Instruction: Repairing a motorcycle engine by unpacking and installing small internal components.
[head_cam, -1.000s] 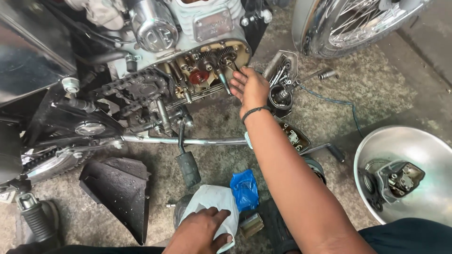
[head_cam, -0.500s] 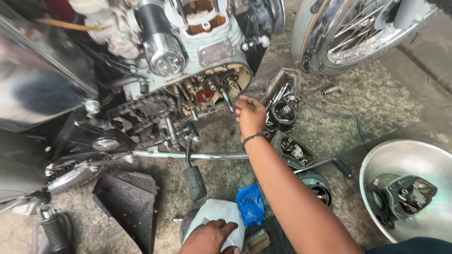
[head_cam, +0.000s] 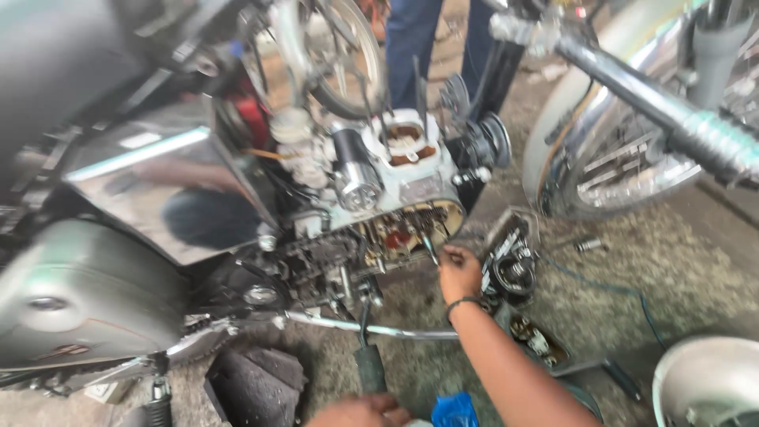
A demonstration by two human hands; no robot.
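My right hand (head_cam: 458, 273) reaches up to the open side of a motorcycle engine (head_cam: 395, 213) and grips a thin dark tool (head_cam: 429, 247) whose tip sits in the exposed crankcase opening. A dark band circles that wrist. My left hand (head_cam: 360, 411) shows only partly at the bottom edge, beside a blue bag (head_cam: 455, 411); what it holds is cut off. A black foot lever (head_cam: 370, 364) hangs just above that hand.
A removed engine cover (head_cam: 514, 261) lies on the concrete right of the engine. A spoked front wheel (head_cam: 617, 158) and fork stand at right. A silver bowl (head_cam: 708, 383) sits at lower right, a chrome tank (head_cam: 87, 292) at left. Someone's blue trouser legs (head_cam: 435, 39) stand behind.
The view has tilted upward, so the engine and both hands now sit lower in frame. My right hand stays at the crankcase with the tool. My left hand has slid mostly out of view.
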